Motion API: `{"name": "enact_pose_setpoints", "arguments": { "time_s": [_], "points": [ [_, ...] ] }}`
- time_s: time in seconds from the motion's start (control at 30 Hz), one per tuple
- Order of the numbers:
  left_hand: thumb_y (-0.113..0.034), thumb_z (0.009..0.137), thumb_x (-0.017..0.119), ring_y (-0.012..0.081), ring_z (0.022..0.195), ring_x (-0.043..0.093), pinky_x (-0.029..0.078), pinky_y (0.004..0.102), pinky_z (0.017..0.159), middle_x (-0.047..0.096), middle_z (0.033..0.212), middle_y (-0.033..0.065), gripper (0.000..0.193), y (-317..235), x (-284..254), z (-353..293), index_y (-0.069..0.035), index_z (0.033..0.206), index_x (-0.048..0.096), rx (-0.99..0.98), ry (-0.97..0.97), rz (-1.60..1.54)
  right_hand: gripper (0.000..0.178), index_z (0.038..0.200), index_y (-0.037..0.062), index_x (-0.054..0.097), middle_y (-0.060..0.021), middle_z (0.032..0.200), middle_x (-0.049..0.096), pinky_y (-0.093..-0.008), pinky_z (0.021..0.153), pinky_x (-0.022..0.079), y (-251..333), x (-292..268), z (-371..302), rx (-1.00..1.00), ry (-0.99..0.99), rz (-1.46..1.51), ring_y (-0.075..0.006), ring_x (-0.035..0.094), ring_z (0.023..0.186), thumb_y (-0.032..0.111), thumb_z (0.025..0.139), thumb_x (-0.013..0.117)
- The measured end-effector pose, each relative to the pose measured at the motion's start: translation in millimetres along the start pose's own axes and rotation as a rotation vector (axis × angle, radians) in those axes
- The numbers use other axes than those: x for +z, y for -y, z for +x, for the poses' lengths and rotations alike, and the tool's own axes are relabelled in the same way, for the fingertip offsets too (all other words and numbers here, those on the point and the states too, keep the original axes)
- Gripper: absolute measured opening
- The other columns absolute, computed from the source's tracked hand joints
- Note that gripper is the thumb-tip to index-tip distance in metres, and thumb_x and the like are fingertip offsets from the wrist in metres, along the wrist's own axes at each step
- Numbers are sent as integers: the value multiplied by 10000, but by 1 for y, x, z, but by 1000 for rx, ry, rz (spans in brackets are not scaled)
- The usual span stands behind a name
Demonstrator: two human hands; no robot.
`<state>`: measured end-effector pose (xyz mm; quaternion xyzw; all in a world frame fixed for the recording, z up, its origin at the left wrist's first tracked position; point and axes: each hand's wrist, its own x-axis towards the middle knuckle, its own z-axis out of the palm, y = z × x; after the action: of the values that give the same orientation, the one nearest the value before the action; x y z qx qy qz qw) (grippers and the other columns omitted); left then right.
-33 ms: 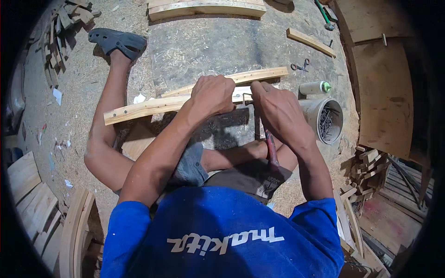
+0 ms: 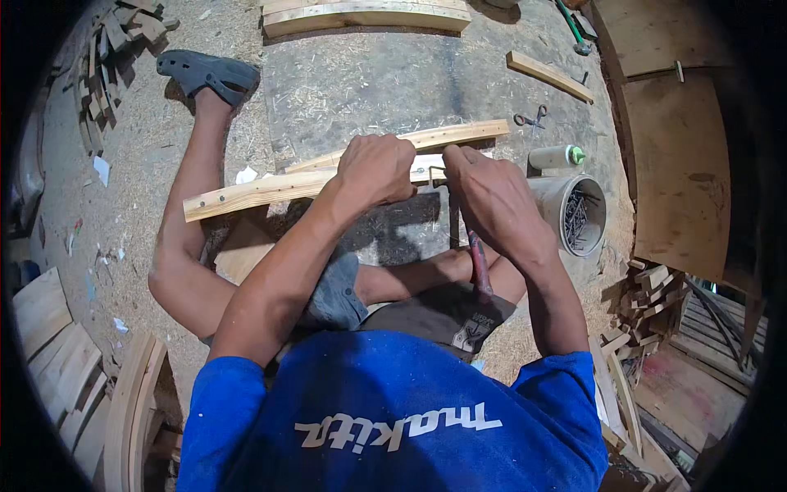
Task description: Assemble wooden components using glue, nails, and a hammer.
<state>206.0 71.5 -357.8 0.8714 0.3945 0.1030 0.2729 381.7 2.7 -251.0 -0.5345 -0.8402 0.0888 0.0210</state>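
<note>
A pale, slightly curved wooden strip (image 2: 254, 193) with dark nail or screw heads along it lies crosswise in front of me. My left hand (image 2: 379, 168) is closed over it near its middle. Close to its right end, my right hand (image 2: 496, 193) is closed, with its fingers curled out of sight; what it grips is hidden. Between the hands a thin bent metal piece (image 2: 438, 175) shows against the wood. A second wooden strip (image 2: 463, 132) lies just beyond the first. Below my right hand, a red handle (image 2: 480, 264) rests by my leg.
To the right stand a bucket of nails or screws (image 2: 537, 197) and a bottle with a green tip (image 2: 551, 157). Scissors (image 2: 531, 119), a short wooden piece (image 2: 549, 75) and stacked boards (image 2: 369, 18) lie farther off. Scrap wood (image 2: 102, 74) is piled at far left.
</note>
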Motion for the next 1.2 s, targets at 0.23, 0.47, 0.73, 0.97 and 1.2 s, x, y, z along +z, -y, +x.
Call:
{"name": "enact_pose_setpoints", "arguments": {
  "time_s": [0.23,0.47,0.73,0.97,1.2],
  "points": [
    [-100,666,718,479,788,725,579,532,718,684,764,305,167,0,1,-1,49,740,718,-7,-6,-4,90,950,-10,510,-219,852,637,-503,611,530,0,1,0,8,5,-10,-427,679,729,50,904,558],
    [-99,672,719,476,784,727,581,527,717,684,750,299,160,1,4,-1,45,741,723,-19,-3,18,106,933,-8,541,-214,736,633,-513,610,521,5,-2,8,-5,48,-39,-428,674,697,49,869,604],
    [-163,698,765,451,786,735,588,511,701,716,797,277,216,0,1,-2,19,812,754,-8,9,25,162,1022,-23,562,-249,743,632,-558,675,489,-12,3,26,-31,151,57,-477,647,773,8,863,559],
    [-251,772,761,441,868,734,586,511,773,733,866,263,267,-3,-5,-8,-6,879,763,-71,56,0,263,1138,0,598,-246,785,672,-570,727,524,-2,10,29,-54,201,-25,-481,673,828,29,879,564],
    [-341,753,782,483,849,716,572,548,764,731,874,272,368,0,-3,-3,0,889,749,-29,32,119,214,1078,0,628,-299,863,698,-538,752,565,-3,7,36,-18,262,36,-491,697,881,44,868,640]
  ]
}}
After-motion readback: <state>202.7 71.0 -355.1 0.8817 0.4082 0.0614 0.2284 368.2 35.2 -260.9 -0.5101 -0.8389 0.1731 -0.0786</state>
